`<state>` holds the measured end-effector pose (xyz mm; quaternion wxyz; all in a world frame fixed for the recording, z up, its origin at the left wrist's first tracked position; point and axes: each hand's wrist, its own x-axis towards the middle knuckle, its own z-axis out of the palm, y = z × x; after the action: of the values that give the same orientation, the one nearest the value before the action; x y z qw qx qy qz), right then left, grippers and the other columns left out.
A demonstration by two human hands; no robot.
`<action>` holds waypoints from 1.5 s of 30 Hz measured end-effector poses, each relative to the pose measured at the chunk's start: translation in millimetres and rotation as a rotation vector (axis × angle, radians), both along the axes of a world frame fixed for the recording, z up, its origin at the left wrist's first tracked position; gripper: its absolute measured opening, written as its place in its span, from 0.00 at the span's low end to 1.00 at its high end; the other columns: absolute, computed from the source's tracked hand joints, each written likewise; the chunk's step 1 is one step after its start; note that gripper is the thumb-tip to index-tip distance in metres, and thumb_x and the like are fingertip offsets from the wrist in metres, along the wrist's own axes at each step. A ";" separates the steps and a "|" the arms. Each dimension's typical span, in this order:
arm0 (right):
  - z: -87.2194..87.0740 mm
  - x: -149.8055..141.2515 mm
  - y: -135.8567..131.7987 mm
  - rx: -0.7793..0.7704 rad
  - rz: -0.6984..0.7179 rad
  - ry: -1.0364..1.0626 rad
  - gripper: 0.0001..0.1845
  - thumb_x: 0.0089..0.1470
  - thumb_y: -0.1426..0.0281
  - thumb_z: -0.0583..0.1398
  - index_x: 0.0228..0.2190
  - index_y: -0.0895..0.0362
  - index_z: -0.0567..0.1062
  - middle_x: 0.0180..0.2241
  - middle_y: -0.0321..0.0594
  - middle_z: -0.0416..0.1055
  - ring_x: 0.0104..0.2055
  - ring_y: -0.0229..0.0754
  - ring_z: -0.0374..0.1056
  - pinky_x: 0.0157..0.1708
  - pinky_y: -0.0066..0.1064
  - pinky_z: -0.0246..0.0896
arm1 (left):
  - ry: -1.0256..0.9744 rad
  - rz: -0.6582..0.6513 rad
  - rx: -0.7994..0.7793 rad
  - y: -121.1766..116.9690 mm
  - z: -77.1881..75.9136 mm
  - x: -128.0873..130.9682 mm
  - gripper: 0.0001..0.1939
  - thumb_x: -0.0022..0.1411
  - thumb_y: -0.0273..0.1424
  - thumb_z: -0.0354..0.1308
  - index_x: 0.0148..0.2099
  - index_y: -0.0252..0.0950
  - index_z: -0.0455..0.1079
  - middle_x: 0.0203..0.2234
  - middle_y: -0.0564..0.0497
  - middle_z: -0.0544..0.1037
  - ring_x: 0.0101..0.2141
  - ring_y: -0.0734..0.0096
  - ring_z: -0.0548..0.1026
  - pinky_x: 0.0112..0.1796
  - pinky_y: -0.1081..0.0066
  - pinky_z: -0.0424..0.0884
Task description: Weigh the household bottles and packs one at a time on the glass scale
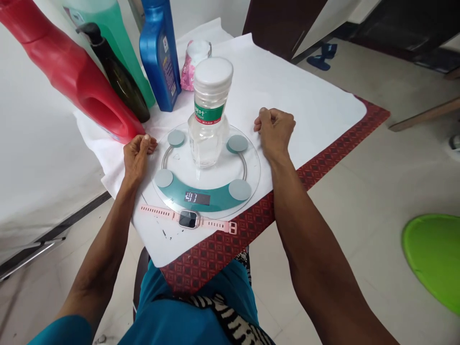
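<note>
A clear plastic bottle (209, 112) with a white cap and green label stands upright in the middle of a round glass scale (247, 165). The scale's teal display strip shows lit digits. My left hand (137, 154) rests on the white sheet at the scale's left rim, fingers curled into a loose fist. My right hand (275, 130) rests at the scale's right rim, also curled into a fist. Neither hand touches the bottle, and nothing shows in either fist. A pink smartwatch (188, 219) lies flat just in front of the scale.
Behind the scale stand a red jug (68, 72), a dark pump bottle (118, 76), a green bottle (118, 33), a blue bottle (160, 52) and a pink-wrapped jar (194, 62). The white sheet (305, 96) covers a red patterned tablecloth (323, 158). A green mat (434, 254) lies on the floor.
</note>
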<state>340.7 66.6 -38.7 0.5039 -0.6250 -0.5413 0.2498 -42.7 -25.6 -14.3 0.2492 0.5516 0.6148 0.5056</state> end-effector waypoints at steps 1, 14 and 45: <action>0.6 -0.6 -0.6 0.002 -0.003 -0.002 0.23 0.77 0.57 0.62 0.28 0.50 0.74 0.24 0.32 0.69 0.29 0.40 0.69 0.38 0.36 0.69 | 0.016 -0.007 -0.003 -0.1 -0.1 -0.3 0.18 0.81 0.45 0.60 0.41 0.40 0.78 0.35 0.45 0.81 0.37 0.64 0.78 0.44 0.62 0.79; 19.9 -4.8 -23.3 0.069 -0.012 0.153 0.26 0.69 0.40 0.63 0.35 0.49 0.74 0.35 0.39 0.78 0.36 0.46 0.76 0.37 0.40 0.73 | 0.077 -0.024 -0.023 -1.7 -0.3 7.2 0.21 0.79 0.47 0.56 0.36 0.41 0.71 0.31 0.47 0.79 0.35 0.62 0.76 0.43 0.60 0.77; 89.3 -240.5 34.1 0.134 0.473 -0.397 0.36 0.59 0.55 0.77 0.63 0.50 0.75 0.61 0.54 0.82 0.67 0.66 0.76 0.69 0.63 0.74 | 0.239 -0.057 -0.145 -4.1 -0.7 14.7 0.18 0.80 0.41 0.49 0.39 0.41 0.73 0.33 0.44 0.83 0.35 0.54 0.79 0.41 0.58 0.73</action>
<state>100.1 100.8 50.6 0.3562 -0.4837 -0.7748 0.1970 -28.0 -29.7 -15.0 0.2278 0.6057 0.6592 0.3831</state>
